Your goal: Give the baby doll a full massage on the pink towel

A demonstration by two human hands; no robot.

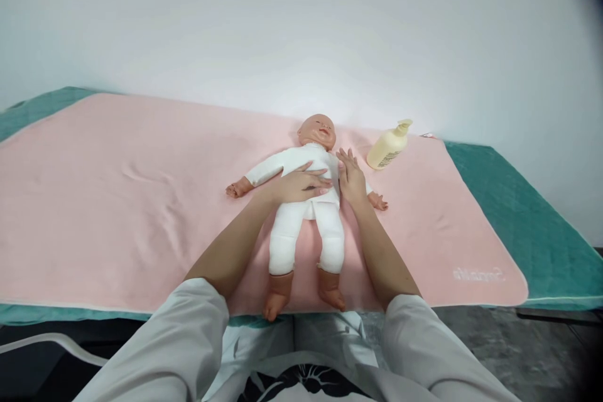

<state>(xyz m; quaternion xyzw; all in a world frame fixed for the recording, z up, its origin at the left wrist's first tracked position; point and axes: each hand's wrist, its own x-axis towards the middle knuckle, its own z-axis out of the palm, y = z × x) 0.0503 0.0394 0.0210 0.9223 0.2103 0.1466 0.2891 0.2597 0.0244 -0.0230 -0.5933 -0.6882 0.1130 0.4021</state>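
Observation:
A baby doll [308,210] with a white cloth body lies on its back, head toward the wall and feet toward me. My left hand [304,184] rests on the doll's belly, palm down with its fingers stretched across the cloth. Against the doll's side and upper arm, at the right of its chest, lies my right hand [350,177], fingers extended toward the head. Part of the doll's arm is hidden beneath that hand. A pale yellow pump bottle [389,146] with dark lettering stands to the right of the doll's head, apart from both hands.
Under the doll spreads a pink mat [117,201], slightly wrinkled on the left. Below it, a green padded cover [518,201] shows at both ends of the table. A pale wall [282,25] rises behind. A white cable or tube [56,340] curves at the lower left.

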